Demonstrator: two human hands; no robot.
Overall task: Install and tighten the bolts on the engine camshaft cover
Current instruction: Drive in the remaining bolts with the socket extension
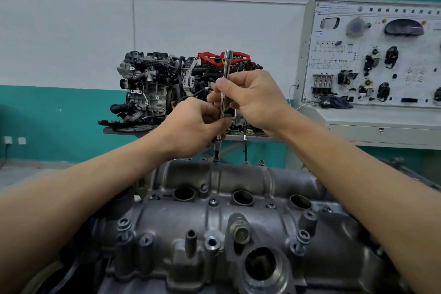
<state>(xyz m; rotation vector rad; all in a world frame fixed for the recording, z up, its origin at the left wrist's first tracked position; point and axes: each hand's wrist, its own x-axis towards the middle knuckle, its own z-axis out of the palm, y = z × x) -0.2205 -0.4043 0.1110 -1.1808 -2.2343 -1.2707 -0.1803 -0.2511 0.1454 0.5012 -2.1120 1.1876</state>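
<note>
A grey cast camshaft cover (238, 227) fills the lower half of the head view. A long chrome extension bar (224, 93) stands nearly upright over the cover's far edge, its dark bit set on a bolt (216, 159) there. My left hand (195, 124) pinches the bar's lower part. My right hand (253, 98) grips the bar higher up, thumb against the shaft. Other bolts sit in the cover, such as one (213, 202) near the middle and raised ones at the near left (124, 228) and near right (302, 238).
Behind the cover a display engine (152, 88) with a red part sits on a stand. A white training panel (372, 55) with car electrical parts stands on a console at the right. The back wall is white and teal.
</note>
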